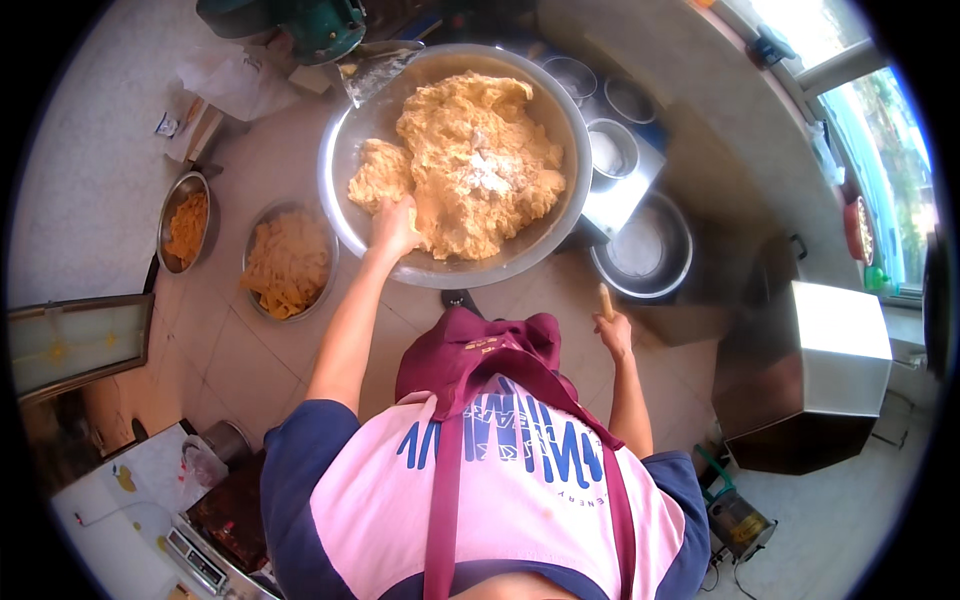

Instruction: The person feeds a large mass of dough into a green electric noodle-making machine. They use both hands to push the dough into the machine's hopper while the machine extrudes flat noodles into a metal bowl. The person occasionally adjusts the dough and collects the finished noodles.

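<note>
A large steel bowl (336, 205) holds a big mass of rough orange-brown dough (460, 130) with white flour scattered on top. Inside its near left side, my left hand (398, 226) grips the smaller lump of dough (381, 172), its fingers partly sunk in and hidden. My right hand (614, 333) is out to the right of the bowl, closed around a short tan, wooden-looking stick (605, 301) that points upward. The far end of what it holds cannot be made out.
On the left, tiled floor carries a basin of orange pieces (287, 265) and a smaller orange-filled bowl (186, 228). A steel basin (641, 246) and round pans (611, 150) stand right of the bowl. A green machine (325, 25) is behind; a metal cabinet (840, 335) stands right.
</note>
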